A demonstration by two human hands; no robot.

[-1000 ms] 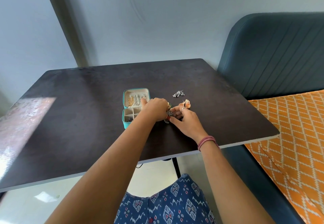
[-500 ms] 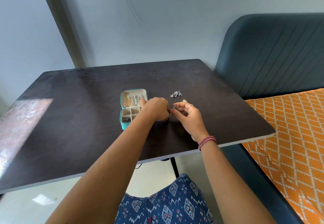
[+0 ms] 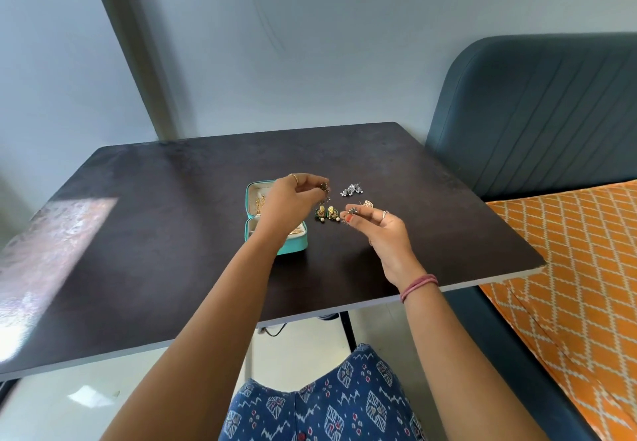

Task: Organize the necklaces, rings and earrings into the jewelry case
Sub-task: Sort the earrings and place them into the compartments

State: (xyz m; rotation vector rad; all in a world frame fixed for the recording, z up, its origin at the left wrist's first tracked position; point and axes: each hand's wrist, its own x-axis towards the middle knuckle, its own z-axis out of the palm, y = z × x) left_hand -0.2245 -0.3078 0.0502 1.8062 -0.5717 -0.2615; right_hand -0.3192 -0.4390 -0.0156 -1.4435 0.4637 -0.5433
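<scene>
The likeliest slip, I judge, is one small dark beaded earring [image 3: 324, 188] dropping onto the dark desk [image 3: 155, 233] as it travels to the open teal jewelry case [image 3: 293, 247], since each hangs from fingertips alone. The left hand [image 3: 293, 199] pinches it above the case; the right hand [image 3: 382, 230] pinches its match [image 3: 350, 213], other fingers loosely curled.

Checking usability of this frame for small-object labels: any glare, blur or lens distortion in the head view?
Head view: a bright sunlit glare patch washes out the table at its left end; wide-angle bending curves the wall post and table edges; the left hand and right hand are slightly soft, so the small earrings they pinch lack detail; the silver earrings and jewelry case read clearly enough.
</scene>
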